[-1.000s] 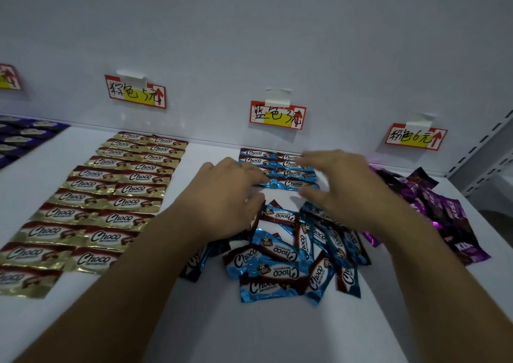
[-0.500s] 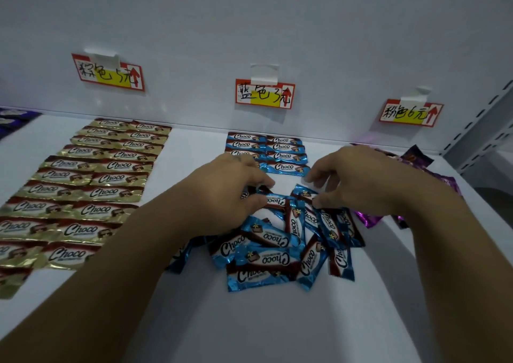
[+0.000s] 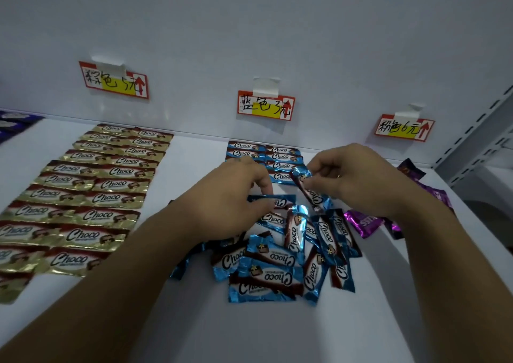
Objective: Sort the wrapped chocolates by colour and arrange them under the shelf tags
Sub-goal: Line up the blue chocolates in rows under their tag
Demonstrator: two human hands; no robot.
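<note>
One white shelf (image 3: pixel 194 329) is seen, and every place is given from the middle tag (image 3: pixel 266 105) on its back wall; down-left of that tag, gold chocolates (image 3: pixel 83 196) are laid flat in two columns, ten counted in the nearer column and about as many in the farther, whose lowest are cut off by the frame. Well below the tag, a loose blue pile (image 3: pixel 280 260) of about a dozen overlapping chocolates is heaped. Two hands are held between the pile and the tag: a flat blue chocolate (image 3: pixel 283 199) is pinched between thumb and forefinger of the left hand (image 3: pixel 230 198); a tilted blue chocolate (image 3: pixel 306 187) is gripped by the curled fingers of the right hand (image 3: pixel 358 179). Down-right of the tag, purple chocolates (image 3: pixel 363 222) are scattered, partly hidden, so no count is possible. Directly under the tag, blue rows (image 3: pixel 280 157) are set in two columns: four are counted on the right, two on the left, the rest hidden by the left hand. Three tags are fully shown: a left tag (image 3: pixel 113 80), the middle tag, a right tag (image 3: pixel 404 128).
</note>
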